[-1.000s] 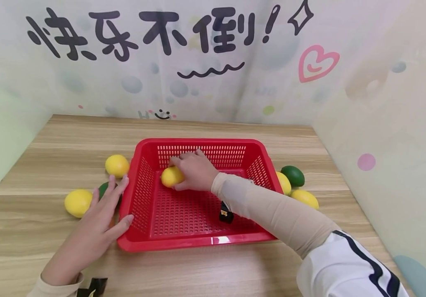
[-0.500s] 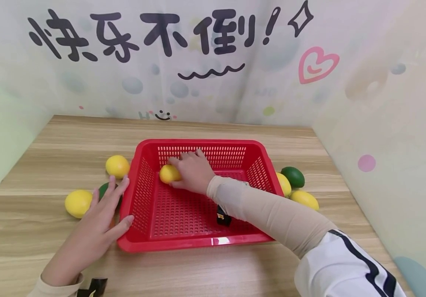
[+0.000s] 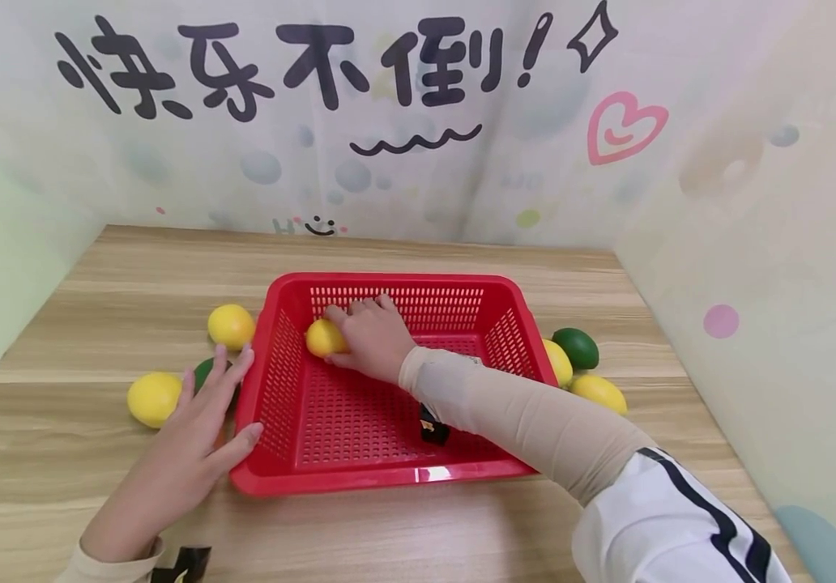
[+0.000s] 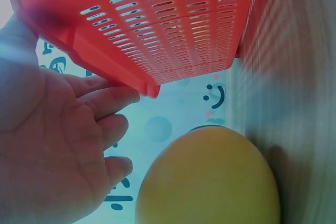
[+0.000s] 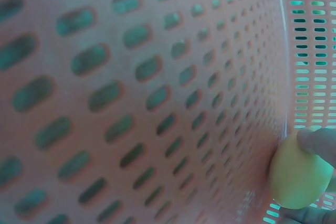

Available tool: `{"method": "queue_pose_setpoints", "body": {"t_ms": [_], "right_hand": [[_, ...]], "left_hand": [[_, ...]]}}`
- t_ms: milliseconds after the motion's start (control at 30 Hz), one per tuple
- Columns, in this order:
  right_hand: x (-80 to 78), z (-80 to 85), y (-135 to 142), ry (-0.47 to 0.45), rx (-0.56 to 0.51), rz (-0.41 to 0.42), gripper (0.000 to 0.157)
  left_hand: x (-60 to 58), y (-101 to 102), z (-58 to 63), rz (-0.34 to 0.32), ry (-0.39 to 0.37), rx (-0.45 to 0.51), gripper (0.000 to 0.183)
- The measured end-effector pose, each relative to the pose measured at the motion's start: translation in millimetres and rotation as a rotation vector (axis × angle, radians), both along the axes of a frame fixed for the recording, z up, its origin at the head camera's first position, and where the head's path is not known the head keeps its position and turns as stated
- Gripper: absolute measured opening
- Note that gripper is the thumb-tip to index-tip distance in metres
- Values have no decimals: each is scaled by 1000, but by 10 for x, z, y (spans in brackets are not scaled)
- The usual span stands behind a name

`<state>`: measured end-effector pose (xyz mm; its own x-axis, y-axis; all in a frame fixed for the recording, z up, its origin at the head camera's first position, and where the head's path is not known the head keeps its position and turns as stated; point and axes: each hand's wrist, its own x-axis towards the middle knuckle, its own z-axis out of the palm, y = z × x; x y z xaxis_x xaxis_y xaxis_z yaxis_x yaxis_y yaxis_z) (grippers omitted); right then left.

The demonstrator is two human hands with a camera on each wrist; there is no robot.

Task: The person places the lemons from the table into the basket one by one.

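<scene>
My right hand (image 3: 377,340) reaches into a red plastic basket (image 3: 345,484) and grips a lemon (image 3: 325,338) low down near the left wall. In the right wrist view that lemon (image 5: 299,174) sits against the perforated floor, fingers and thumb on either side of it. My left hand (image 3: 185,445) spreads its fairly straight fingers over the basket's left rim, thumb at the front corner. From the left wrist, those fingertips show right at the rim, and another lemon (image 4: 210,182) fills the lower part of the view, outside the basket wall.
Left of the basket lie two lemons (image 3: 230,326) and a dark green oval fruit (image 3: 202,372) partly hidden by the left hand. Beyond the right wall are two more lemons (image 3: 599,393) and a green fruit (image 3: 575,348). Printed walls enclose the wooden table (image 3: 520,518).
My right hand has shifted slightly left inside the basket, bringing the lemon closer to the left wall. The left hand and the basket stay in place.
</scene>
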<state>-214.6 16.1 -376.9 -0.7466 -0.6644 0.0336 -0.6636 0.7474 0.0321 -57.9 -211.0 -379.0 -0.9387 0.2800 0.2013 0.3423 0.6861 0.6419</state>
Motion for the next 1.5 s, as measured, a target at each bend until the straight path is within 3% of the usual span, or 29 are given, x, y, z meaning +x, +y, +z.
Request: {"method": "queue_pose_setpoints", "body": {"t_ms": [633,900,1267,1500], "right_hand": [[16,-10,-85,20,77,23,61],[-9,120,-48,-57,69,3,69],[-36,429,97,-178,-80,-72,74],[-34,524,171,-179,-111,-65,72]], "left_hand": [[12,22,-17,5,-31,21,88],[25,25,-33,9,-52,33,87],[11,5,-17,5,-51,25,88],[-1,14,13,19,-79,18,89]]}}
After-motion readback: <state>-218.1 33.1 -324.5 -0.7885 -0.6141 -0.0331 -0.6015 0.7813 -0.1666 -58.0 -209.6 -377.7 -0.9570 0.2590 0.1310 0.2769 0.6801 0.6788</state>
